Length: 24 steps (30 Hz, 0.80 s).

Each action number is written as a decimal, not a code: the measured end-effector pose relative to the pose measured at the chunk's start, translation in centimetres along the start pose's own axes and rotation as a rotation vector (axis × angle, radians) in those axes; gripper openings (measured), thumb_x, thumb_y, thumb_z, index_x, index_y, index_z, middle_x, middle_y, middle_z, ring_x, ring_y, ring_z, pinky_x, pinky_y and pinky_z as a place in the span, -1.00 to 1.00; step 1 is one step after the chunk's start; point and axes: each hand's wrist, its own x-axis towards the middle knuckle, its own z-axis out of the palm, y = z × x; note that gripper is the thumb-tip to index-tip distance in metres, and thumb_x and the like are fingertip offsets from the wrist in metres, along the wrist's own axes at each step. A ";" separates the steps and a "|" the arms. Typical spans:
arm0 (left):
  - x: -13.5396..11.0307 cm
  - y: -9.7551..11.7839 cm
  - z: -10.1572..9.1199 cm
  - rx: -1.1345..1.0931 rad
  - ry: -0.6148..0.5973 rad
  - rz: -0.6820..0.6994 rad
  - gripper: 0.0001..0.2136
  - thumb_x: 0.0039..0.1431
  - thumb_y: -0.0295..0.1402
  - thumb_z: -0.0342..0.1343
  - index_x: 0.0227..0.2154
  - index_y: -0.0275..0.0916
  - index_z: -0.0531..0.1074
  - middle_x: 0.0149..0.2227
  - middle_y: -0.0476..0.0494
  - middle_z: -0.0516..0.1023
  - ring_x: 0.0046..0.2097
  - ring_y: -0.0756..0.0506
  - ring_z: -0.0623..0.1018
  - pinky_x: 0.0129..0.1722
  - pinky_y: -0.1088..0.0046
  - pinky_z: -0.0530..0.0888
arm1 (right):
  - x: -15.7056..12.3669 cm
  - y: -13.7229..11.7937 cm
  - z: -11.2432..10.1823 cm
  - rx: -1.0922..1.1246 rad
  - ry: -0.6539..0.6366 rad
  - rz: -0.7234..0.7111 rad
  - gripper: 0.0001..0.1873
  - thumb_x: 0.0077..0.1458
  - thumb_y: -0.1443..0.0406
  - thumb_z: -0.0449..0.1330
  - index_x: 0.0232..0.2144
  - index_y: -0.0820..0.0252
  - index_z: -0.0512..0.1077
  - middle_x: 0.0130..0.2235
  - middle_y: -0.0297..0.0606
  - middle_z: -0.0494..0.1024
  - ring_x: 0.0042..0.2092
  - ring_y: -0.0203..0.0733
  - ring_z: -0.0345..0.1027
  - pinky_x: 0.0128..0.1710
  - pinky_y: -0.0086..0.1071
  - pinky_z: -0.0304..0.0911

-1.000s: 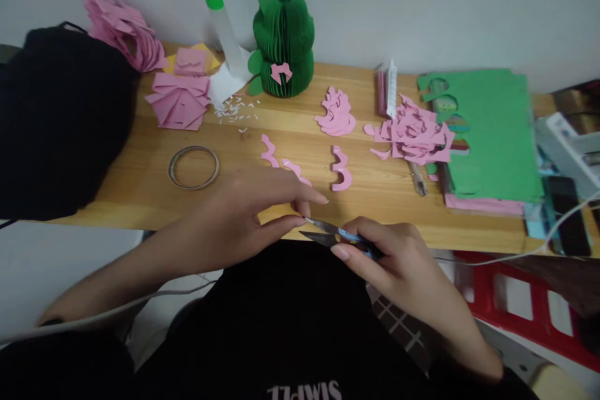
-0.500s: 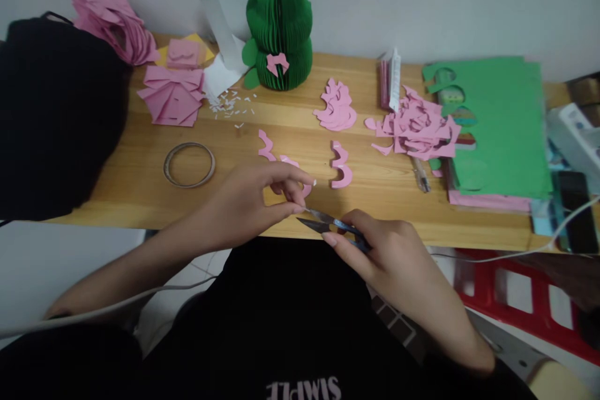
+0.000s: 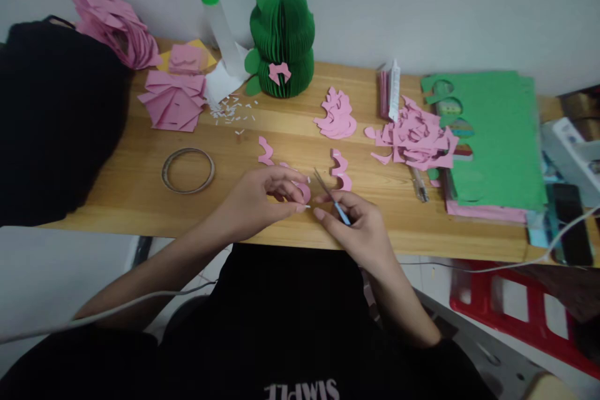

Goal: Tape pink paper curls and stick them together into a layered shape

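Observation:
My left hand (image 3: 262, 203) pinches a small white strip (image 3: 307, 206) between thumb and finger, above the table's front part. Another tiny white bit (image 3: 309, 180) clings to its index fingertip. My right hand (image 3: 359, 225) holds blue-handled scissors (image 3: 341, 212) tucked in the palm, blades pointing up and away. Its thumb and index fingertips are close to the white strip; whether they touch it I cannot tell. A wavy pink paper piece (image 3: 302, 190) lies partly hidden behind my left fingers. Two more wavy pieces, a left one (image 3: 265, 151) and a right one (image 3: 340, 165), lie near the hands.
Behind stand a green honeycomb paper figure (image 3: 284, 37) and a green-capped glue bottle (image 3: 220, 31). White snippets (image 3: 229, 111), a tape ring (image 3: 164, 174) and a pink cutout stack (image 3: 338, 122) lie around. Pink scraps (image 3: 417, 137) and green sheets (image 3: 497, 150) are right; a black bundle (image 3: 56, 125) is left.
The scissors have swung from pointing at the left hand to pointing up, held back in the right palm. My right thumb and index have moved left, close to the white strip.

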 end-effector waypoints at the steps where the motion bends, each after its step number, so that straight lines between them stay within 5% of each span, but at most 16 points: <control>1: 0.0 -0.1 0.2 0.002 0.002 -0.003 -0.75 -0.10 -0.42 0.28 -0.28 -0.29 0.47 -0.44 -0.03 0.59 -0.35 -0.06 0.58 -0.20 0.36 0.51 | 0.2 0.0 0.5 0.030 -0.011 0.011 -0.83 -0.02 0.19 0.25 -0.40 0.17 0.47 -0.48 -0.35 0.48 -0.48 -0.31 0.25 -0.48 -0.42 0.17; 11: 0.4 -0.8 0.6 0.072 0.033 0.010 -0.85 -0.05 -0.42 0.25 -0.38 -0.29 0.44 -0.42 -0.07 0.60 -0.26 -0.11 0.60 -0.15 0.31 0.52 | 0.5 -0.3 0.6 0.068 -0.031 0.042 -0.88 -0.10 0.25 0.24 -0.46 0.19 0.45 -0.56 -0.43 0.37 -0.55 -0.38 0.11 -0.54 -0.46 0.06; 17: 0.3 -1.6 0.9 0.113 0.015 0.066 -0.74 0.00 -0.42 0.24 -0.21 -0.31 0.43 -0.35 -0.11 0.62 -0.27 -0.10 0.62 -0.17 0.33 0.53 | 0.4 0.0 0.2 0.028 0.003 0.047 -0.89 -0.12 0.26 0.24 -0.54 0.19 0.42 -0.60 -0.44 0.28 -0.54 -0.36 0.08 -0.55 -0.46 0.04; 24: 0.1 -5.2 3.0 0.645 0.350 0.314 -0.72 0.11 -0.41 0.21 -0.09 -0.24 0.41 -0.12 -0.23 0.59 -0.04 -0.28 0.55 0.04 0.03 0.44 | 0.1 2.5 -0.4 0.021 0.188 0.086 -0.78 -0.04 0.14 0.23 -0.48 0.19 0.46 -0.49 -0.29 0.47 -0.45 -0.26 0.27 -0.47 -0.42 0.19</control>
